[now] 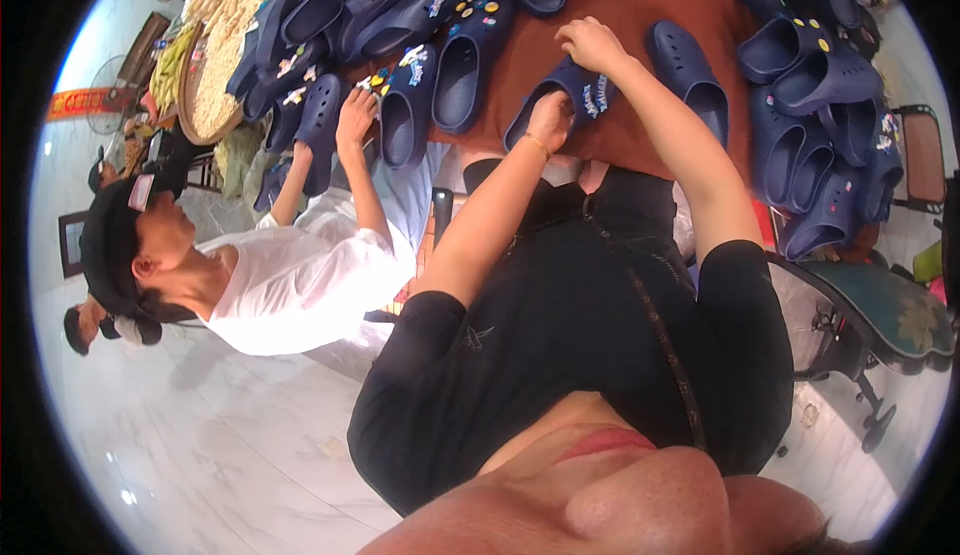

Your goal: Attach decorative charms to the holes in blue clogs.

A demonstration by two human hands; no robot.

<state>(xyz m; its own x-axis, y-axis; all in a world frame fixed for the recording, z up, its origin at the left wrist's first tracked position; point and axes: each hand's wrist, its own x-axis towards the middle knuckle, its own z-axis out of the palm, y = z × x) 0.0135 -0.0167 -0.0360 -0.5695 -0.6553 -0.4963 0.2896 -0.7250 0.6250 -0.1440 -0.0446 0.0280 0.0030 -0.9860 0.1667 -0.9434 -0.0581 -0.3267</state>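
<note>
A navy clog (573, 78) with holes in its upper lies on the brown-covered table (620, 0), its opening toward me. My left hand (551, 122) reaches into that opening, its fingers partly hidden inside and closed on the upper. Over the toe, my right hand (592, 45) bends its fingers against the same clog; whether a small piece sits between them cannot be seen. Pale blue and white charms (594, 98) are fixed on the upper's right side. To the right lies a plain navy clog (688, 80), apart from both hands.
More navy clogs crowd the table's left and far side, some with charms, and a heap (815, 105) fills the right. At my left, a person in a white shirt (300, 285) handles a clog (320, 120). A chair with a dark green seat (880, 305) stands right.
</note>
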